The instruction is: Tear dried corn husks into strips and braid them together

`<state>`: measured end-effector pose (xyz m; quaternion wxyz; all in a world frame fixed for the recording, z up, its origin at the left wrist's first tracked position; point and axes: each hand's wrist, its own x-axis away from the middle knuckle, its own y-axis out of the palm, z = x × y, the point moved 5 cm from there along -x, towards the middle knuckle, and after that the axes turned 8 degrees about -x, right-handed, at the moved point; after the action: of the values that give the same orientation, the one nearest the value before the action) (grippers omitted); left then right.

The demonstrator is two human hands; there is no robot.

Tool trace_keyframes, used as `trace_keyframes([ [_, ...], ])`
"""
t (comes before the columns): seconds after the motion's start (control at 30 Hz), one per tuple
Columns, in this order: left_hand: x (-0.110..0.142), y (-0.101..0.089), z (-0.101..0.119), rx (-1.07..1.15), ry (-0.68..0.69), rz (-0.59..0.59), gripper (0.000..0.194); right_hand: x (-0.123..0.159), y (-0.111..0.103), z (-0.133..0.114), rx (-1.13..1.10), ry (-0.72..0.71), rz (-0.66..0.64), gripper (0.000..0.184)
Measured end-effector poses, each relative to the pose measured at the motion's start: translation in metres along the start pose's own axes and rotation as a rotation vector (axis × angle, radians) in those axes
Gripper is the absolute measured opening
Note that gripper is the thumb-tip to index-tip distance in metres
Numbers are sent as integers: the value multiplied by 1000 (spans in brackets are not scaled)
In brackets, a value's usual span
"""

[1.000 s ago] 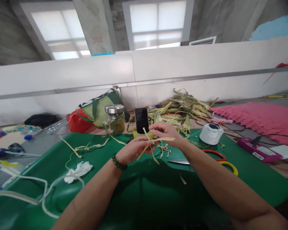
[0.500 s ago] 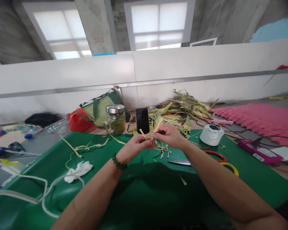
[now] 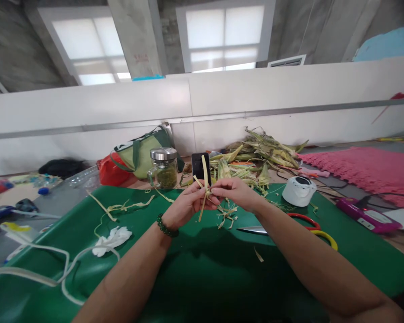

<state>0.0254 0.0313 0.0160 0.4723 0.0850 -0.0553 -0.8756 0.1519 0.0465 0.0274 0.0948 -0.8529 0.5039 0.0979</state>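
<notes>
Above the green mat, my left hand pinches a knotted piece made of pale corn husk strips. One long strip points up from it, a shorter one leans left, and an end hangs below. My right hand is closed at the knot's right side, fingertips pressed together on the husk; exactly what they grip is too small to make out. Several loose husk scraps lie just beneath. Scissors with red and yellow handles rest under my right forearm. A dark phone stands behind the husk.
Behind the mat are a glass jar, a green bag and a heap of corn husks. A white roll-shaped object and a purple power strip sit right. White cord and crumpled tissue lie left.
The husk piece has turned, so a long strip stands upright before the phone and an end hangs below. My right hand has shifted slightly down, its fingertips now at the knot.
</notes>
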Motion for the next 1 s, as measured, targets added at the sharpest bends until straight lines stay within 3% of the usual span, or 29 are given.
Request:
trace_keyframes([
  [0.13, 2, 0, 1, -70, 30, -35, 30, 0, -6, -6, 137, -109, 61, 24],
  [0.3, 2, -4, 4, -197, 62, 16, 36, 0, -8, -9, 424, -241, 159, 17],
  [0.43, 2, -6, 8, -303, 70, 85, 42, 10, -4, -22, 538, -467, 253, 12],
  [0.53, 1, -5, 10, -371, 79, 85, 39, 17, 5, -30, 675, -631, 204, 11],
  [0.63, -1, -2, 9, -433, 90, 65, 32, 18, 10, -29, 862, -702, 151, 14],
  [0.83, -2, -1, 4, -503, 72, 25, 30, 18, 14, -26, 1001, -660, 98, 14],
  [1.0, 0, 0, 4, -462, 44, 11, 32, 12, 3, -18, 659, -435, 308, 8],
])
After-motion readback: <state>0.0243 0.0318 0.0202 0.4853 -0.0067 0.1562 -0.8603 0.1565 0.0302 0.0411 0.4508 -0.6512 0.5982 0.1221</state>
